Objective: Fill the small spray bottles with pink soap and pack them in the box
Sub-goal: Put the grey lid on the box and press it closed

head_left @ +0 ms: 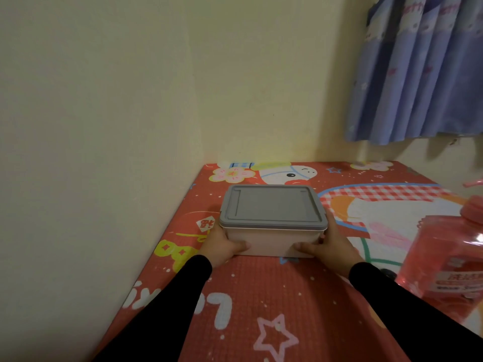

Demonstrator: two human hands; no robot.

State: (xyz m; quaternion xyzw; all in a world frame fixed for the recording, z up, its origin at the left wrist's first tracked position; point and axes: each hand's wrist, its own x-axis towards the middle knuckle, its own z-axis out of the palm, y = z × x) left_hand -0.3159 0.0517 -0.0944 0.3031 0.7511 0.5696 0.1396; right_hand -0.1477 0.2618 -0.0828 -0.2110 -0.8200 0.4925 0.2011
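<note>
The box [273, 226], pale with its grey lid [273, 207] seated shut, is sitting on the red mat [261, 296]; contents not visible. The left hand [222, 245] and right hand [332, 244] are gripping its opposite ends. A large bottle [444, 254] holding pink soap is standing near the right.

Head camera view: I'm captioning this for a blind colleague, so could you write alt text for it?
A person's left hand and right hand, in black sleeves, grip the two ends of a closed box with a grey lid on a red cartoon-print mat. A large pink soap bottle stands at the right edge, beside a blue curtain.
</note>
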